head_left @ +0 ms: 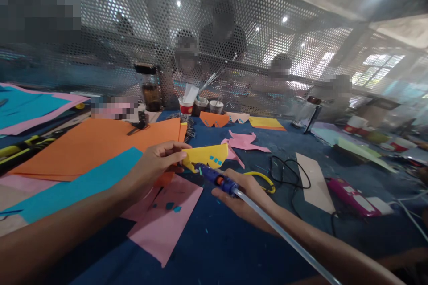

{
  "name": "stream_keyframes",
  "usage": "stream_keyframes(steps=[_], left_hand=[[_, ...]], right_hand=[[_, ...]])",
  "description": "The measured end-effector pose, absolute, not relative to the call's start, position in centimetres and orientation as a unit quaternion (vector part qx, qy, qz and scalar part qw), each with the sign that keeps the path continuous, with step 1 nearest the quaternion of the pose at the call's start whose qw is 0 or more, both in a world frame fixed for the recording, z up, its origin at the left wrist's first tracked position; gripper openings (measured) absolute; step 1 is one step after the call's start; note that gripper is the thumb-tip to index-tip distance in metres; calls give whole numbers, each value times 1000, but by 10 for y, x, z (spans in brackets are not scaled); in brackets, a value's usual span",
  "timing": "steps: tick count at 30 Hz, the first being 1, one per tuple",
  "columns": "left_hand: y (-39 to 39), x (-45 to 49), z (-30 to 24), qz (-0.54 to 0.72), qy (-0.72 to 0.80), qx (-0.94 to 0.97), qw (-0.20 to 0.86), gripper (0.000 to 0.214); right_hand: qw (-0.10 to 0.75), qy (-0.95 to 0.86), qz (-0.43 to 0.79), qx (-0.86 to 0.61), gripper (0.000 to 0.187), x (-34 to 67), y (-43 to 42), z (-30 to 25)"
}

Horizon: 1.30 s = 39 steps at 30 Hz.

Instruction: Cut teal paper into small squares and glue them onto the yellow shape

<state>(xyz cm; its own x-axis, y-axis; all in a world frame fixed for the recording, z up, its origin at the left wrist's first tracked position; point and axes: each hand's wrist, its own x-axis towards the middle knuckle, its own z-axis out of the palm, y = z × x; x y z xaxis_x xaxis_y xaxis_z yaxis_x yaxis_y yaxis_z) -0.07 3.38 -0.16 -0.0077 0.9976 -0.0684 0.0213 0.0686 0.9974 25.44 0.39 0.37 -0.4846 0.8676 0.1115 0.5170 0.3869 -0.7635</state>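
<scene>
Pinched between the thumb and fingers of my left hand is a yellow paper cutout with small blue pieces on its right part. My right hand is wrapped round a blue glue gun, a clear glue stick trailing out of its back. The gun's nozzle is at the lower edge of the yellow paper; I cannot tell whether it touches. Below my left hand, a pink sheet carries several small blue scraps. Farther back stands an orange cutout with similar blue pieces.
Orange sheets and a blue strip cover the left side. A black cable and a magenta power strip lie at the right. Paper cups and a dark jar stand at the back before a perforated metal screen.
</scene>
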Motion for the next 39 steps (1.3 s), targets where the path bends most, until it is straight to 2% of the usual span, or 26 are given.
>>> stream_keyframes(steps=[6, 11, 21, 30, 39], left_hand=[[37, -4, -4, 472, 523, 495, 509, 35], [40, -3, -5, 481, 529, 485, 503, 32], [36, 0, 2, 490, 522, 465, 521, 29], [39, -2, -3, 484, 523, 466, 524, 34], [38, -2, -3, 484, 528, 469, 517, 35]], right_hand=[[249, -754, 423, -436, 20, 258, 4, 4], [221, -741, 457, -440, 28, 261, 2, 2], [87, -846, 389, -355, 27, 264, 3, 6], [40, -849, 382, -364, 20, 259, -1, 20], [49, -858, 376, -347, 23, 261, 0, 16]])
